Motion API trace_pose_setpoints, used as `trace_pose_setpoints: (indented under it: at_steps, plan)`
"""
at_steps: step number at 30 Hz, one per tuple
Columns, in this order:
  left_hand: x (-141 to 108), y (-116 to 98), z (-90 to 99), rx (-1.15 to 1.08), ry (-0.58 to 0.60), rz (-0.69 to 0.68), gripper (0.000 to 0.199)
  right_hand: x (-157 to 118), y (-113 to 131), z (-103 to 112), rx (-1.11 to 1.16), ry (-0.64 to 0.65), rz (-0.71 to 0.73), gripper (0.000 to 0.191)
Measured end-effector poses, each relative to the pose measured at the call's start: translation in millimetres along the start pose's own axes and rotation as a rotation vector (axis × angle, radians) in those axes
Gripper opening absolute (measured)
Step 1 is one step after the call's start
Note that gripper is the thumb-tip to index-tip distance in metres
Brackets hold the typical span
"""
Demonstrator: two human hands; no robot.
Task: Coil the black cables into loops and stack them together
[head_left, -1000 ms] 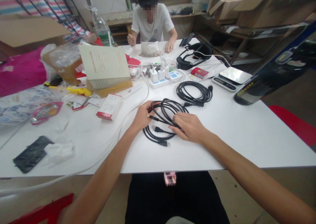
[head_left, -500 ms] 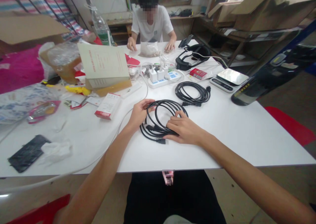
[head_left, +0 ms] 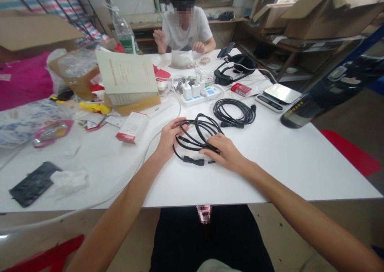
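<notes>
A coiled black power cable [head_left: 196, 124] is between my two hands, just above or on the white table [head_left: 180, 188]. My left hand [head_left: 171, 138] grips the left side of its loops. My right hand [head_left: 223, 150] is closed round the right side, thumb toward me. One black plug end [head_left: 193, 161] hangs at the near side of the coil. Behind my right hand lies a second coiled black cable [head_left: 232, 113], apart from the first.
A red-and-white box [head_left: 132, 127] stands left of my hands. Beyond are a white power strip [head_left: 195, 100], a headset [head_left: 225, 76], a digital scale [head_left: 279, 96] and a dark bottle [head_left: 295, 114]. A white cord [head_left: 141, 164] crosses the table. A person [head_left: 187, 28] sits opposite.
My hands have shifted the coil: its loops are tilted and bunched differently, and the plug end is a little higher. The person opposite has lifted both hands off the table.
</notes>
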State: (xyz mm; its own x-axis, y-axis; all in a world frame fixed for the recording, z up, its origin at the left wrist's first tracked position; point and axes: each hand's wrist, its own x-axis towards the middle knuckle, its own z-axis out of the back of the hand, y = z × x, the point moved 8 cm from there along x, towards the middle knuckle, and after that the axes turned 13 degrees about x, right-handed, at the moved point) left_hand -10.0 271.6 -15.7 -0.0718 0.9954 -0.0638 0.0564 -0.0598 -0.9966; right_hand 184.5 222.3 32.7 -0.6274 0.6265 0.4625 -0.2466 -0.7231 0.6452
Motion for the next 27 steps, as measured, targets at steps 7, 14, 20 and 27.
trace_pose_setpoints:
  at_steps: [7, 14, 20, 27]
  plan:
    - [2, 1, -3.0, 0.130, -0.016, -0.110, 0.041, 0, 0, 30, 0.059, -0.223, -0.119, 0.051]
    - [-5, -9, -5.6, 0.511, 0.009, -0.340, 0.034, 6, -11, 102, 0.630, -0.714, -0.206, 0.046]
    - [-15, -20, -12.5, 0.697, -0.021, -0.490, 0.034, 60, 27, 172, 0.776, -0.750, -0.096, 0.048]
    - [-53, -54, -38.0, 0.902, 0.226, -0.744, 0.026, 105, 53, 155, 0.522, -0.723, 0.146, 0.060]
